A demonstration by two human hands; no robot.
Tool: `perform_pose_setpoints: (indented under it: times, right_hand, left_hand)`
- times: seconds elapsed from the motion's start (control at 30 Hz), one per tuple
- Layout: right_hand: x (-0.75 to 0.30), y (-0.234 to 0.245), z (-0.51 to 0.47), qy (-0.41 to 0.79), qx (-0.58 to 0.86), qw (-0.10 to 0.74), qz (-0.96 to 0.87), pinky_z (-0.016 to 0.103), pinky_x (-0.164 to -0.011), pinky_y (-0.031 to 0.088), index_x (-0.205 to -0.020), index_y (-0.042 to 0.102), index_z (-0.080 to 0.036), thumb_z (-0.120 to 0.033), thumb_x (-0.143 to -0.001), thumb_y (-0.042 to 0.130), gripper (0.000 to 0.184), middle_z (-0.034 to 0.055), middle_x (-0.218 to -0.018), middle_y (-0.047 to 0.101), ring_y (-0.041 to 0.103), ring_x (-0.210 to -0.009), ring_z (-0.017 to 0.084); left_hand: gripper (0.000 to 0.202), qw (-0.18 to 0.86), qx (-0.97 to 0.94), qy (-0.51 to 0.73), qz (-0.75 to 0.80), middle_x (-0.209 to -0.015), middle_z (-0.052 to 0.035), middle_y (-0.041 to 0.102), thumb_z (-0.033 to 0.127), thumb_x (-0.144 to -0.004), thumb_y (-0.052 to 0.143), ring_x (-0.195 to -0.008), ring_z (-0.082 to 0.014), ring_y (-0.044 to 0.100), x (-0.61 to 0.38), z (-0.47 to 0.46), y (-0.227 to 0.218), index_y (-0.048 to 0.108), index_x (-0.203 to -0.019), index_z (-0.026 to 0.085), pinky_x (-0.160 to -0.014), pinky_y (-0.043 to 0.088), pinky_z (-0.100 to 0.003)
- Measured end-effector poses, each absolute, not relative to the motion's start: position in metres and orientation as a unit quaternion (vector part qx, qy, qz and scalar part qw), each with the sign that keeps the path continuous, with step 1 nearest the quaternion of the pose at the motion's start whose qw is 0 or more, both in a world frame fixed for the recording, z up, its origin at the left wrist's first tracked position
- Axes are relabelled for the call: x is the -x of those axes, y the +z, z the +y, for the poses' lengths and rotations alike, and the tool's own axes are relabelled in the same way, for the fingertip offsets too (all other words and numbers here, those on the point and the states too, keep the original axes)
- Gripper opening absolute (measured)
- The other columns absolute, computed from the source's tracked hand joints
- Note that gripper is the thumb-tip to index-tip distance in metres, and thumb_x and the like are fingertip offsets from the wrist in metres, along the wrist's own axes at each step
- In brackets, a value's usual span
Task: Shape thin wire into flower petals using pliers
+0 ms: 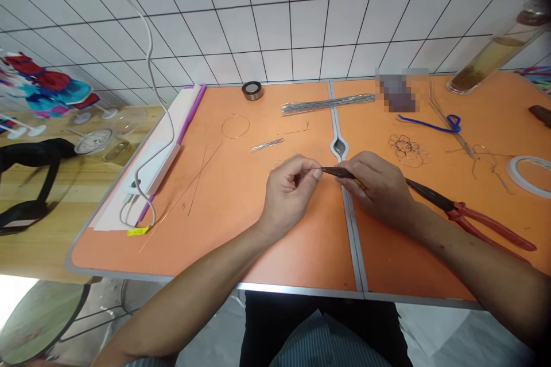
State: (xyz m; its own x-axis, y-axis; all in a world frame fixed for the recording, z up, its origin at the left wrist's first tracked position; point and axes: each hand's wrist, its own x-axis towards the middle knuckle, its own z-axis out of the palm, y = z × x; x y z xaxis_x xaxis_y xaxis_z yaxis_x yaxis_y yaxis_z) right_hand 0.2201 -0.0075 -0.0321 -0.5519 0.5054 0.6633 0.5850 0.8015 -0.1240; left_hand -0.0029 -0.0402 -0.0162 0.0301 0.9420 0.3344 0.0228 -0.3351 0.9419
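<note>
My right hand (pixel 379 186) is wrapped round a small pair of pliers (pixel 338 171) with dark, narrow jaws; a bit of yellow shows at the grip. The jaws point left, toward my left hand (pixel 290 189). Thumb and forefinger of that hand are pinched together right at the jaw tips. What they hold is too small to make out. Just beyond my left hand lies a short bundle of silvery wires (pixel 267 145). Larger red-handled pliers (pixel 491 223) rest on the orange table (pixel 275 258), partly behind my right forearm.
A long wire bundle (pixel 327 104), a tape roll (pixel 252 90) and a wire loop (pixel 235 126) lie farther back. At right are a tangled wire flower (pixel 408 150), a blue twisted stem (pixel 430 124), a white ring (pixel 531 175) and a bottle (pixel 491 63). A power strip (pixel 155 172) with cable sits left.
</note>
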Motion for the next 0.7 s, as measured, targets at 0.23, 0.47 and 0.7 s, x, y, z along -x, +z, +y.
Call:
perform_pose_setpoints:
  times: [0.23, 0.47, 0.7]
  right_hand:
    - [-0.221, -0.0302, -0.0062, -0.079, 0.298, 0.368, -0.877, 0.037, -0.076, 0.054, -0.112, 0.07, -0.019, -0.022, -0.106, 0.07, 0.007, 0.0103, -0.096, 0.076, 0.068, -0.087, 0.024]
    - [-0.2231, -0.0273, -0.0053, -0.095, 0.284, 0.372, -0.879, 0.035, -0.074, 0.053, -0.114, 0.069, -0.019, -0.022, -0.106, 0.07, 0.009, 0.009, -0.093, 0.076, 0.068, -0.086, 0.023]
    - [-0.2237, -0.022, -0.0069, -0.112, 0.277, 0.371, -0.879, 0.034, -0.07, 0.05, -0.11, 0.07, -0.019, -0.022, -0.106, 0.07, 0.005, 0.0071, -0.087, 0.074, 0.067, -0.081, 0.022]
  left_hand:
    - [0.018, 0.409, -0.601, 0.56, 0.398, -0.075, -0.0001, 0.061, 0.029, -0.1, 0.072, -0.067, -0.0128, 0.048, 0.0051, -0.04, -0.0157, 0.073, -0.085, 0.019, -0.064, 0.038, -0.029]
    - [0.026, 0.47, -0.601, 0.541, 0.353, -0.075, 0.0003, 0.058, 0.039, -0.098, 0.078, -0.068, -0.0122, 0.047, 0.0101, -0.0356, -0.0159, 0.073, -0.083, 0.018, -0.063, 0.039, -0.028]
    - [0.028, 0.483, -0.604, 0.535, 0.34, -0.076, 0.0006, 0.057, 0.043, -0.096, 0.081, -0.068, -0.0124, 0.047, 0.0111, -0.0334, -0.0183, 0.074, -0.084, 0.019, -0.064, 0.042, -0.029]
